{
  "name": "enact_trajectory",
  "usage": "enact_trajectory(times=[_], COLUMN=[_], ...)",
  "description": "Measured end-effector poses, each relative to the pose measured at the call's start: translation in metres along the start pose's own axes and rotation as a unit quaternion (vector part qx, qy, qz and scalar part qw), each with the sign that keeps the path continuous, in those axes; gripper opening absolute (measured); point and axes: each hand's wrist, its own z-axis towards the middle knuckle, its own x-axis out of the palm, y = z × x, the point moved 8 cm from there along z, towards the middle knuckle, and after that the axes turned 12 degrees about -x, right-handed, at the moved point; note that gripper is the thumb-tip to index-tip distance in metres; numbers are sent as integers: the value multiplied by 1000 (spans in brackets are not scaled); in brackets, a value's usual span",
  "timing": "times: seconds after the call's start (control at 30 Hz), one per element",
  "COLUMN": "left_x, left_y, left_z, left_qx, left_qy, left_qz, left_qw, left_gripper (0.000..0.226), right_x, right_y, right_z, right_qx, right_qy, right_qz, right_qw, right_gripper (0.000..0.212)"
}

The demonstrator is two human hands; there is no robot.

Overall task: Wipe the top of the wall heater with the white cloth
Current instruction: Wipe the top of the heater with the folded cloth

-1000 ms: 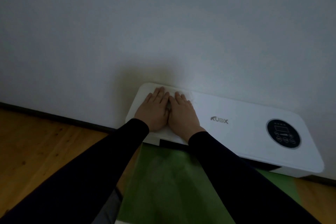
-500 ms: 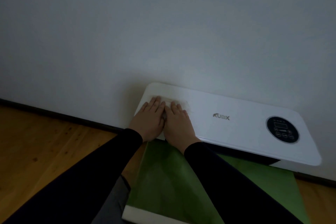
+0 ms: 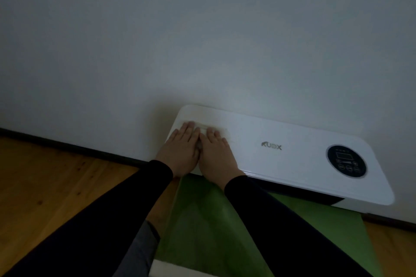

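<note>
Head view is showing both hands lying flat, fingers straight, side by side on the white cloth (image 3: 216, 129), which is spread over the left end of the wall heater (image 3: 281, 159). The left hand (image 3: 180, 153) and right hand (image 3: 217, 155) are pressing the cloth rather than gripping it. Compared with a second ago, the hands are sitting nearer the heater's front edge, away from the wall, so a pulling stroke seems to be finishing. Everything toward the round control panel (image 3: 346, 161) is probably still waiting to be wiped.
</note>
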Motion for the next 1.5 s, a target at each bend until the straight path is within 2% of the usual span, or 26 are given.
enact_trajectory(times=[0.27, 0.4, 0.67, 0.93, 1.3, 1.5], left_x=[1, 0, -5, -9, -12, -10], left_y=[2, 3, 3, 3, 4, 6], left_z=[17, 28, 54, 75, 87, 79], left_qx=[7, 9, 9, 11, 3, 0], left_qy=[7, 10, 5, -1, -11, -4], left_qz=[-1, 2, 10, 4, 2, 2], left_qw=[1000, 1000, 1000, 1000, 1000, 1000], left_gripper=[63, 69, 79, 62, 67, 62], right_x=[-1, -3, -6, -10, -13, -11], right_y=[-8, -14, -29, -40, -49, -41], right_z=[13, 24, 44, 61, 75, 67], right_qx=[6, 9, 19, 19, 23, 18], right_qy=[3, 10, -5, -10, -5, -12], right_qz=[1, 5, 6, 9, 16, 10], right_qw=[1000, 1000, 1000, 1000, 1000, 1000], right_gripper=[65, 70, 61, 60, 62, 62])
